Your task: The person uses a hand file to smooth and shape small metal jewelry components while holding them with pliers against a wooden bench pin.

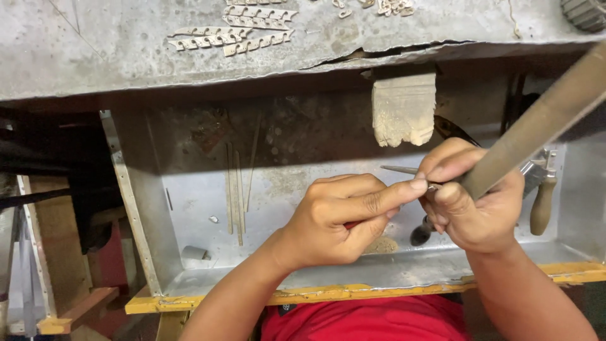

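My left hand (pixel 341 218) is closed, its thumb stretched to the right and touching a tiny metal piece (pixel 433 187) that sits between both hands; a red bit shows under its fingers. My right hand (pixel 470 202) grips a long flat metal file (pixel 543 120) that slants up to the top right corner. The file's lower end lies at the small piece. Both hands hover over a metal catch tray (pixel 208 202), just below a worn wooden bench peg (pixel 404 108).
Rows of small notched metal parts (pixel 233 35) lie on the grey bench top (pixel 95 50). Thin rods (pixel 237 189) lean in the tray. A wooden-handled tool (pixel 541 205) rests at the right, a thin pointed tool (pixel 399 169) behind my hands. The tray's front edge (pixel 353 292) is yellow.
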